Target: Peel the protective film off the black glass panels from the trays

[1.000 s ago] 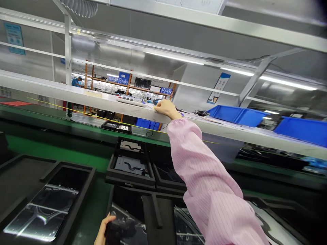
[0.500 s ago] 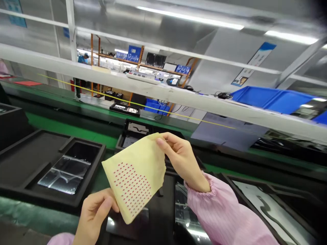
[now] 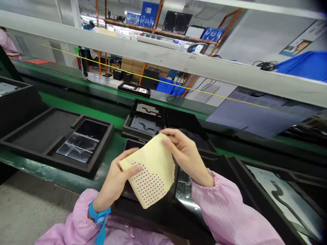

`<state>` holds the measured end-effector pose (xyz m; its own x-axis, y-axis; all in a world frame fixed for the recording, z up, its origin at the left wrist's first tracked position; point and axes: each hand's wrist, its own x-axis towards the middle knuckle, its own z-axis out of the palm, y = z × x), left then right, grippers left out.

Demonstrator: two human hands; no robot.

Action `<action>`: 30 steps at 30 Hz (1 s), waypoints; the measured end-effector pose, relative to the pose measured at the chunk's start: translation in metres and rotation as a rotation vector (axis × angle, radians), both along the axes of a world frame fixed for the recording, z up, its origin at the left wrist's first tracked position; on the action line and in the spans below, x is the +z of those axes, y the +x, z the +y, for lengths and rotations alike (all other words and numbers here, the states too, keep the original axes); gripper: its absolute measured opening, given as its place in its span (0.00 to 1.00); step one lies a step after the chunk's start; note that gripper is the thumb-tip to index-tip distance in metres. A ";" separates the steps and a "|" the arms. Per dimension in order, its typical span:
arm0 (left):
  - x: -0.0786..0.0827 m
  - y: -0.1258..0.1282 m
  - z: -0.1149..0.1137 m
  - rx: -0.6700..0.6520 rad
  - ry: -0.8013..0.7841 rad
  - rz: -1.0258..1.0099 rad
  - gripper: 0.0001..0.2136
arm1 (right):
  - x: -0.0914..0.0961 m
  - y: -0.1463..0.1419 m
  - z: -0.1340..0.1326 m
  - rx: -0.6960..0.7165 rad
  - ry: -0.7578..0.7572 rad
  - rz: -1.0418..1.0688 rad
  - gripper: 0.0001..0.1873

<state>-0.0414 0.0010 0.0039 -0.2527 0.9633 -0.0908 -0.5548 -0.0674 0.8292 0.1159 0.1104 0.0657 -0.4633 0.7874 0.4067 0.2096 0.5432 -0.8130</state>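
A pale yellow sheet [image 3: 150,168] printed with rows of small red dots is held between both hands above black foam trays. My left hand [image 3: 119,178] pinches its left edge, thumb on top of the dotted part. My right hand [image 3: 182,153] grips its upper right corner with fingers curled. Both arms wear pink sleeves, and a blue strap circles the left wrist. Beneath the sheet lies a black tray [image 3: 163,207] with shiny film-covered parts.
A black foam tray [image 3: 38,139] holding a glossy panel lies left on the green conveyor [image 3: 102,117]. Another tray [image 3: 144,120] sits just beyond the hands, one more [image 3: 281,194] at right. A white shelf [image 3: 178,61] with blue bins [image 3: 304,64] runs overhead. A person stands far back.
My right hand came down from the overhead shelf with the yellow dotted sheet. My left hand rose and took its left edge. The sheet now sits lower and closer to me.
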 end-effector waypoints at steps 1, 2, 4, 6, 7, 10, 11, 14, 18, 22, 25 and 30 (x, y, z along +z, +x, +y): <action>-0.003 0.003 0.000 0.020 -0.005 0.050 0.19 | -0.001 0.000 -0.004 -0.074 0.193 -0.010 0.11; -0.005 0.005 0.001 0.056 -0.006 0.098 0.15 | -0.002 0.001 -0.009 -0.124 0.375 -0.029 0.10; -0.010 0.010 0.001 0.141 -0.005 0.172 0.13 | -0.005 0.000 -0.022 -0.103 0.618 -0.111 0.08; -0.011 0.013 0.001 0.203 0.002 0.217 0.12 | -0.009 -0.001 -0.034 0.004 0.690 -0.184 0.05; -0.011 0.015 0.001 0.222 0.007 0.235 0.11 | -0.011 -0.002 -0.039 0.040 0.685 -0.194 0.05; -0.008 0.018 0.000 0.264 0.028 0.305 0.10 | -0.018 -0.005 -0.045 0.066 0.594 -0.156 0.07; -0.006 0.018 0.000 0.272 0.032 0.337 0.09 | -0.020 -0.005 -0.045 0.073 0.563 -0.138 0.07; -0.001 0.018 -0.002 0.288 0.030 0.437 0.08 | -0.025 -0.005 -0.043 0.067 0.561 -0.102 0.08; 0.004 0.019 -0.004 0.313 0.015 0.534 0.08 | -0.029 -0.004 -0.043 0.032 0.630 -0.101 0.07; 0.002 0.024 0.000 0.314 0.023 0.584 0.07 | -0.031 -0.002 -0.047 -0.021 0.622 -0.083 0.09; -0.003 0.025 0.005 0.305 0.014 0.626 0.07 | -0.040 0.004 -0.048 -0.066 0.426 -0.009 0.07; -0.025 0.000 0.015 0.597 -0.044 0.676 0.09 | -0.105 0.022 -0.054 -0.206 -0.243 0.083 0.08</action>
<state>-0.0412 0.0159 -0.0214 -0.7227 0.6536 0.2248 0.1687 -0.1485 0.9744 0.1376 0.0569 -0.0394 -0.2576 0.9396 0.2255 0.2220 0.2847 -0.9326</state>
